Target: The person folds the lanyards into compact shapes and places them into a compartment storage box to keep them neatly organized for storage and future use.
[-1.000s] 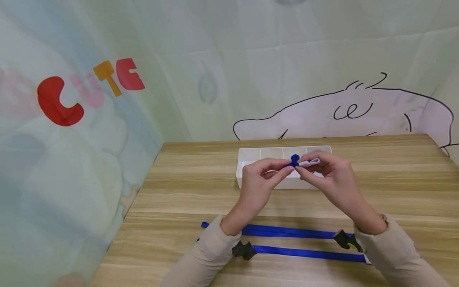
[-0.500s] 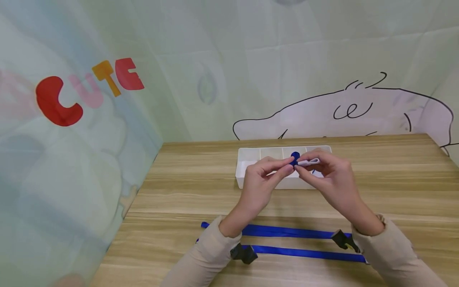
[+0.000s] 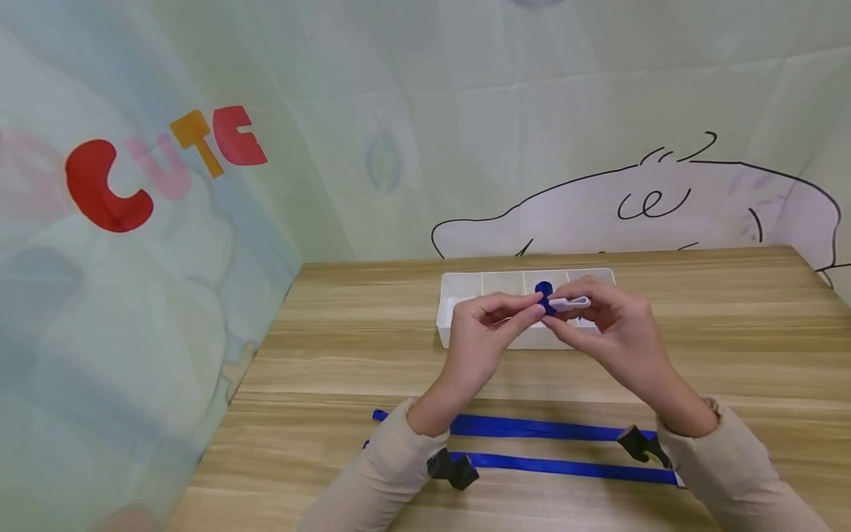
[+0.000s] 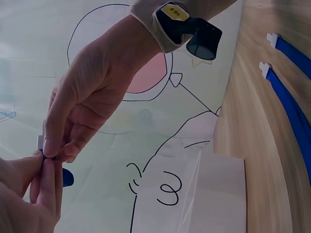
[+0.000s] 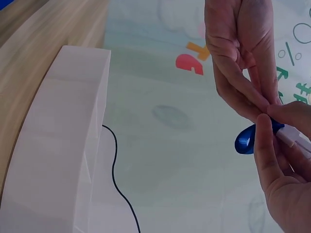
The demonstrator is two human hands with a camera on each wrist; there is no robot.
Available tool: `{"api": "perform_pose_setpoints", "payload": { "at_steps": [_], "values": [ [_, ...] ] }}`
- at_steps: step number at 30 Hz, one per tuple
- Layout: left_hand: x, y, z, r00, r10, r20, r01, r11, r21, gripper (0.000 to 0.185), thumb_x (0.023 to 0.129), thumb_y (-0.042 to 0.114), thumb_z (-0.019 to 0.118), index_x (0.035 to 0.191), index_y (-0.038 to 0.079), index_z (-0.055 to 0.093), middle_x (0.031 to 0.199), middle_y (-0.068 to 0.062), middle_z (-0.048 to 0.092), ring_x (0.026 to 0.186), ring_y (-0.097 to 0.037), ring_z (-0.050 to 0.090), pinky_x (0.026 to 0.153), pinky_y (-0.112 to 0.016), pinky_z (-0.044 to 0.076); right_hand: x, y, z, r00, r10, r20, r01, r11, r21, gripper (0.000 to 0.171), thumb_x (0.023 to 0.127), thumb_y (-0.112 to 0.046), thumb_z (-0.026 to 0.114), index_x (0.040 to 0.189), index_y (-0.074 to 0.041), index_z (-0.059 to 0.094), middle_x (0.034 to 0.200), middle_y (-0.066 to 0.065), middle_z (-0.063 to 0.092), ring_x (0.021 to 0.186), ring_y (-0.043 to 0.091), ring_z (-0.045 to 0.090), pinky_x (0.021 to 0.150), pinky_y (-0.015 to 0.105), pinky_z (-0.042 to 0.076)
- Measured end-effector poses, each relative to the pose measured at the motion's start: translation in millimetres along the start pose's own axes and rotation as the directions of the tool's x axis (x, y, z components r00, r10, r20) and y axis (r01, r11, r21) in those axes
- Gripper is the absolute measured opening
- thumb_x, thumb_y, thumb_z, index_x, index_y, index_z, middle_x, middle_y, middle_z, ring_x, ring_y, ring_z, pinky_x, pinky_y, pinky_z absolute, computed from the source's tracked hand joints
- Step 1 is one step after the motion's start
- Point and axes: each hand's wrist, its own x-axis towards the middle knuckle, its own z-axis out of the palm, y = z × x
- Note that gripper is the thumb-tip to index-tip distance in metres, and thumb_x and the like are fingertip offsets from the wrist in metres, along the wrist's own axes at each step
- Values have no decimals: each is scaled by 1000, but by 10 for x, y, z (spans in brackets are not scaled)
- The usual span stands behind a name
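Above the white divided box, both hands meet at a small blue plastic clip (image 3: 544, 288) that has a white strap loop (image 3: 570, 304) on its right side. My left hand (image 3: 482, 336) pinches the blue part between thumb and fingers. From the other side, my right hand (image 3: 621, 325) pinches where the white strap joins the blue piece. In the right wrist view a rounded, glossy end of the blue clip (image 5: 245, 141) sticks out beyond the fingertips, with the white strap (image 5: 290, 136) on the far side. Fingers hide the joint itself.
The white box (image 3: 488, 338) stands at the table's back, split into several compartments; a bit of blue shows in its right end. Two blue lanyard straps (image 3: 552, 467) lie across the table under the forearms, with white buckles (image 4: 265, 69) at their ends. A printed curtain (image 3: 399, 185) hangs behind.
The blue clip has turned a little between the fingertips, so its rounded top shows broader. The white strap has shifted slightly left with the right fingers. Both hands keep their pinch.
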Motion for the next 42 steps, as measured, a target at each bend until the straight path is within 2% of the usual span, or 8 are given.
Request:
{"api": "perform_pose_setpoints", "payload": {
  "at_steps": [4,8,13,18,26,34,37,42],
  "values": [
    [-3,-2,-5,1000,-4,-7,5,1000,15,19,89,3,73,107,-4,75,102,-12,75,91,-18,72,82,-36,59,-11,17,2,1000,-7,-6,8,999,33,47,65,33,73,105,8,68,100,15,68,87,17,65,76,23,58],
    [-15,6,4,1000,-8,-16,8,1000,28,20,90,6,73,108,-2,75,103,-11,75,90,-17,71,81,-34,59,-19,33,12,999,-20,-28,19,1000,-11,46,64,33,74,103,8,68,99,13,68,84,18,62,75,21,57],
    [-23,27,20,1000,-5,-15,5,1000,28,21,93,7,71,110,-3,74,107,-12,74,94,-17,72,84,-35,58,-26,57,25,996,-66,-52,64,997,-35,45,64,33,74,102,11,68,97,16,66,84,19,60,75,21,56],
    [-29,37,14,1000,3,-3,-3,1000,29,20,93,6,70,110,-4,74,107,-13,74,96,-16,71,85,-35,58,-50,68,23,995,-74,-71,72,997,-23,40,67,31,73,101,11,67,97,18,65,84,16,60,78,21,56],
    [-44,33,-20,1000,18,24,-19,999,36,21,92,5,70,112,-2,73,106,-9,74,92,-17,70,83,-37,59,-63,74,22,996,-76,-54,78,996,32,30,74,27,71,100,12,67,96,19,64,88,16,61,82,22,56],
    [-42,34,-24,1000,14,18,-15,1000,27,19,91,4,70,109,-4,74,104,-11,75,91,-18,72,83,-37,59,-75,90,32,992,-99,-77,108,987,121,13,81,18,72,87,8,66,103,14,59,90,19,55,77,18,53],
    [-40,47,-16,1000,-4,8,4,1000,7,19,90,2,71,108,-5,74,102,-14,74,89,-18,72,82,-37,59,-80,87,36,992,-89,-89,97,991,97,13,80,18,72,87,8,67,110,15,60,99,22,57,85,20,53],
    [-41,47,4,999,-46,-6,45,997,-69,17,90,-2,70,105,-9,73,101,-19,73,86,-18,73,82,-38,59,-89,70,41,994,-84,-69,80,996,-48,19,78,17,74,96,9,71,109,14,67,105,19,61,93,25,52]
  ]
}}
